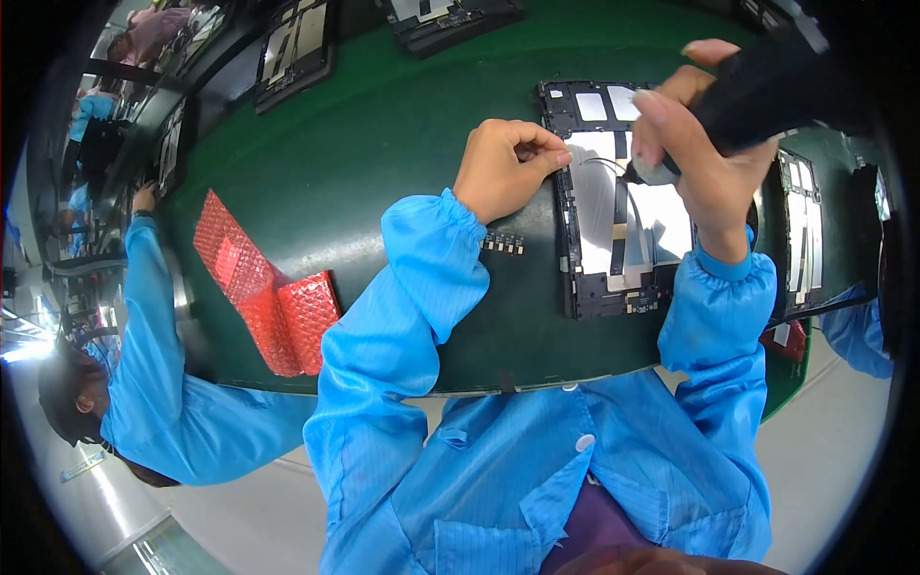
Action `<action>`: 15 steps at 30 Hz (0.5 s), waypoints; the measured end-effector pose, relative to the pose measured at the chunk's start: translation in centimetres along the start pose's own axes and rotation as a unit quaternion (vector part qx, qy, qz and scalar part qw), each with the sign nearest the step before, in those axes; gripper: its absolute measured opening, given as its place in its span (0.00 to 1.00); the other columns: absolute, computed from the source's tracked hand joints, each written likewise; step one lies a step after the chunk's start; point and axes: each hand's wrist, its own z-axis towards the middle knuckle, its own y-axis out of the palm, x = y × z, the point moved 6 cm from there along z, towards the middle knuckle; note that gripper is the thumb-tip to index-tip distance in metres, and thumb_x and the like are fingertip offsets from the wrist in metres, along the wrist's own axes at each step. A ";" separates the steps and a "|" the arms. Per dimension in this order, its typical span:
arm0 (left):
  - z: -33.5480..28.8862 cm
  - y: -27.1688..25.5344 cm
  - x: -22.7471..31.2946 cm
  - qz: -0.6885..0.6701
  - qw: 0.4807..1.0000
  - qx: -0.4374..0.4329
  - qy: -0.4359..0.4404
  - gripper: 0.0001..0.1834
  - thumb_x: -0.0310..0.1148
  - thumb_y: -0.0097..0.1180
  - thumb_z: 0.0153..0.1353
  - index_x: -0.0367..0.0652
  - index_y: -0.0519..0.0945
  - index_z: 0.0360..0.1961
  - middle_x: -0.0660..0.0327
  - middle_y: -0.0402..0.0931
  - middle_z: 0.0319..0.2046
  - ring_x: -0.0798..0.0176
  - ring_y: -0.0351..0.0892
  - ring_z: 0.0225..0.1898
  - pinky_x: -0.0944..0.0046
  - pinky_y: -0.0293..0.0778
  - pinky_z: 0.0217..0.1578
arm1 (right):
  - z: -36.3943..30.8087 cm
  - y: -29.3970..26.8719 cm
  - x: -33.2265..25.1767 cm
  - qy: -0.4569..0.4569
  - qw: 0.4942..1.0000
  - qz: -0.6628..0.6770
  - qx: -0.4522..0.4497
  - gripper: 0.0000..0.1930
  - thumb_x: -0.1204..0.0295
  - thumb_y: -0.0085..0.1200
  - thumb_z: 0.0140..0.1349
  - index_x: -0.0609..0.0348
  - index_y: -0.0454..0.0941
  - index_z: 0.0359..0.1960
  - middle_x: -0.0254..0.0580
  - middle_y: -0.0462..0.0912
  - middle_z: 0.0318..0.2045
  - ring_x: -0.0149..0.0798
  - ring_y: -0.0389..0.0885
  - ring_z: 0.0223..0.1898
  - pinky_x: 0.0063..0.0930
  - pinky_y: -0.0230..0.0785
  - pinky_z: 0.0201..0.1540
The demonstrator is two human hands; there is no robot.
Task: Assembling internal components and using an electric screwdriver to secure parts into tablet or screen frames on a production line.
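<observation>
An opened tablet (599, 225) with a black frame and silvery inner plates lies before me on the green table. My left hand (508, 168) is at its upper left edge, thumb and forefinger pinched together. Whatever they hold, if anything, is too small to make out. My right hand (704, 158) grips a thick black electric screwdriver (771, 91), tilted with its pale nose low over the middle of the tablet. A thin dark cable runs across the plates near that nose. Beside my left cuff sits a short row of small circuit boards (503, 242), partly hidden by the sleeve.
A red bubble-wrap pouch (264, 297) lies on the green table (412, 105) at left. More opened tablets stand at the far side (295, 50) and at right (800, 220). A co-worker in a blue sleeve (158, 316) works at far left.
</observation>
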 end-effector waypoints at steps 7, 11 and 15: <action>0.9 -0.2 -1.4 -0.036 0.990 -0.023 -0.131 0.12 0.26 0.68 0.43 0.31 0.78 0.26 0.58 0.78 0.22 0.70 0.77 0.21 0.73 0.73 0.19 | 0.8 3.2 2.4 0.036 0.998 0.046 0.006 0.20 0.84 0.58 0.51 0.68 0.65 0.45 0.37 0.74 0.17 0.27 0.72 0.16 0.19 0.64 0.20; 1.4 -0.6 -1.5 -0.066 0.979 -0.058 -0.185 0.13 0.26 0.68 0.44 0.31 0.76 0.27 0.57 0.79 0.22 0.68 0.78 0.20 0.73 0.73 0.15 | 0.5 4.0 3.9 0.044 0.998 0.051 -0.011 0.20 0.84 0.58 0.51 0.68 0.65 0.45 0.37 0.75 0.17 0.26 0.72 0.17 0.18 0.63 0.20; 1.3 -0.5 -1.7 -0.072 0.970 -0.092 -0.214 0.07 0.22 0.62 0.48 0.37 0.75 0.27 0.60 0.79 0.23 0.70 0.79 0.21 0.77 0.69 0.17 | 0.4 4.5 4.6 0.038 0.997 0.062 -0.022 0.19 0.84 0.57 0.52 0.69 0.65 0.45 0.37 0.75 0.18 0.26 0.73 0.17 0.18 0.64 0.20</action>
